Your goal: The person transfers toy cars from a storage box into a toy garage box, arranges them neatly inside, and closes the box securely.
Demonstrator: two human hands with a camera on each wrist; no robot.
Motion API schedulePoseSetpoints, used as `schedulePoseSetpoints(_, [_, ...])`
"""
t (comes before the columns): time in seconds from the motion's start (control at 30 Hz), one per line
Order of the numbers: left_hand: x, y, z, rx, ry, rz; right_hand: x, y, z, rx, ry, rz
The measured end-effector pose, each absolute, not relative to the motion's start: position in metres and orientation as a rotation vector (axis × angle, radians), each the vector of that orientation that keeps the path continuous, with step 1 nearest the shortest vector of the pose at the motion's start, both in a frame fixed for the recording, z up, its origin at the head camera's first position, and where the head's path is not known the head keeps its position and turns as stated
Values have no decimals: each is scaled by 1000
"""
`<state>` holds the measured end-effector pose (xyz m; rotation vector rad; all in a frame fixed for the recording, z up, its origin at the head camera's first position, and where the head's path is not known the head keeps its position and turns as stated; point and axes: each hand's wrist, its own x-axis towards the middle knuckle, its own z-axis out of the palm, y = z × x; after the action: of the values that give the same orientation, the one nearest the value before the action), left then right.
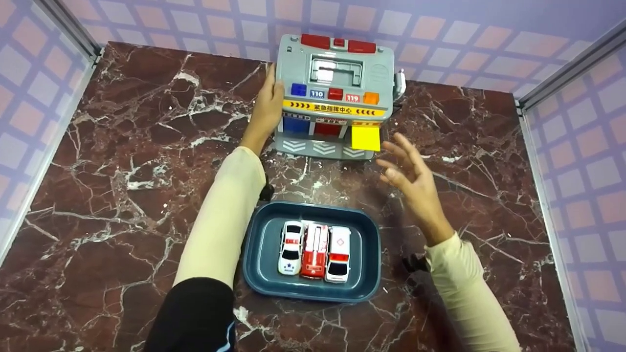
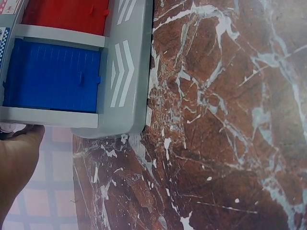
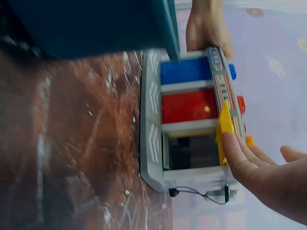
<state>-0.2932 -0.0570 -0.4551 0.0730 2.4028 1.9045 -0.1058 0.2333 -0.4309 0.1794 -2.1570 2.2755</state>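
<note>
A grey toy emergency station [image 1: 337, 73] stands at the back, with blue, red and yellow garage doors along its front. My left hand [image 1: 268, 100] holds its left side; some of those fingers are hidden behind the wall. In the right wrist view the yellow door [image 3: 223, 134] is swung up, leaving a dark bay [image 3: 194, 152] exposed. The blue door [image 2: 53, 76] and red door [image 3: 189, 106] are down. My right hand [image 1: 413, 183] is beside the raised door, fingers spread and fairly straight, holding nothing. One fingertip overlaps the door's edge in the right wrist view; contact is unclear.
A dark blue tray [image 1: 249, 259] sits in front of the station. In it lie a white police car [image 1: 291, 248], a red fire truck [image 1: 314, 252] and a white ambulance [image 1: 338, 254]. Checkered panels border the marbled tabletop [image 1: 146, 195]. A cord [image 3: 199, 192] hangs on the station's right side.
</note>
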Motion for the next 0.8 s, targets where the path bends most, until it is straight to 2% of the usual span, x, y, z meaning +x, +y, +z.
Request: schedulePoseSetpoints(0.8, [-294,-57,-454,23,2354,1886,-61,220,-447,382,-2279,2334])
